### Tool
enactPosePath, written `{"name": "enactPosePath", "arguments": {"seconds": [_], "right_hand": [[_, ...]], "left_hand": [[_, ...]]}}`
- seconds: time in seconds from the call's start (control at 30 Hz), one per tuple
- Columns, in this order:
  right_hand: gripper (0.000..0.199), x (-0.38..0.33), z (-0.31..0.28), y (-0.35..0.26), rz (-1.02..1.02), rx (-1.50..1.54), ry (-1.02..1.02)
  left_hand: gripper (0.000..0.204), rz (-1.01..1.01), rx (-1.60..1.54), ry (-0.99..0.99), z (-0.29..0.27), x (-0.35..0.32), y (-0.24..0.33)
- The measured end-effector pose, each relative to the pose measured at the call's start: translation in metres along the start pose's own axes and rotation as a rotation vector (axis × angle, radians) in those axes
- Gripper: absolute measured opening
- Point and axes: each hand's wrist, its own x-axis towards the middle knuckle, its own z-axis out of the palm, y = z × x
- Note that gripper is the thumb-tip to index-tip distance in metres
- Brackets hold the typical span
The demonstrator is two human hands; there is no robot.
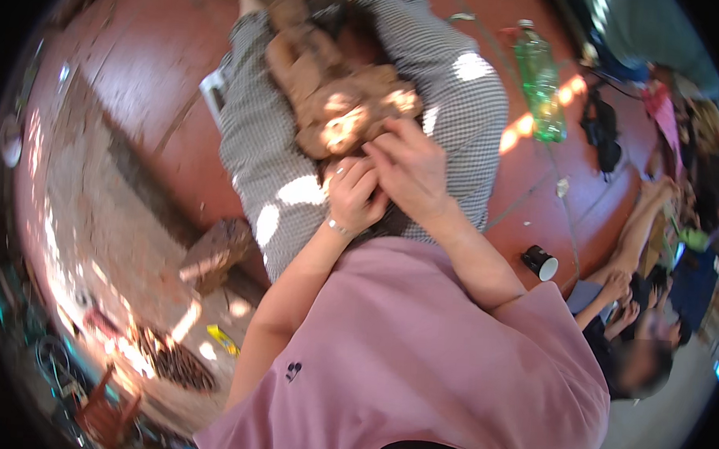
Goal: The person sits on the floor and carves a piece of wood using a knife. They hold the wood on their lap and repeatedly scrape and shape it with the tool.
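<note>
A brown carved figure (322,88), apparently wooden, lies lengthwise between my thighs, its broad rounded end toward me. Close against that end are both my hands, touching each other. Curled fingers form my left hand (353,196), which wears a ring and has a band at the wrist; whatever it grips is hidden. From the right my right hand (411,166) bends over it, fingertips pinched together beside the figure's edge. Anything between those fingertips is too small and blurred to name.
Checked trousers (463,116) cover my legs on the red tiled floor (161,60). To the right are a green plastic bottle (539,83), a black cup (540,262) and a seated person (612,299). At left lies a long wooden plank (81,185) near a wood block (217,254) and several tools (173,359).
</note>
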Motion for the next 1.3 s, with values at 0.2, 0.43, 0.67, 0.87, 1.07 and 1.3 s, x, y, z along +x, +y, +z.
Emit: {"name": "enactPosePath", "arguments": {"seconds": [0.2,0.43,0.67,0.87,1.07,1.3], "right_hand": [[0.01,0.007,-0.006,-0.002,-0.077,-0.036,-0.055],[0.018,0.012,0.0,0.007,0.049,-0.131,-0.164],[0.015,0.01,0.013,-0.008,0.096,-0.302,-0.216],[0.021,0.008,0.013,-0.011,0.075,-0.296,-0.18],[0.021,0.021,-0.002,0.004,0.154,-0.175,-0.221],[0.021,0.026,0.007,0.014,0.105,-0.294,-0.339]], "left_hand": [[0.028,0.1,0.083,-0.027,0.007,-0.022,-0.022],[0.03,0.096,0.123,-0.042,0.011,-0.011,-0.005],[0.035,0.106,0.125,-0.025,0.012,-0.013,-0.005],[0.031,0.137,0.128,-0.068,0.008,-0.019,-0.011],[0.032,0.079,0.146,-0.069,0.011,-0.015,-0.006],[0.022,0.057,0.154,-0.091,0.009,-0.012,-0.004]]}}
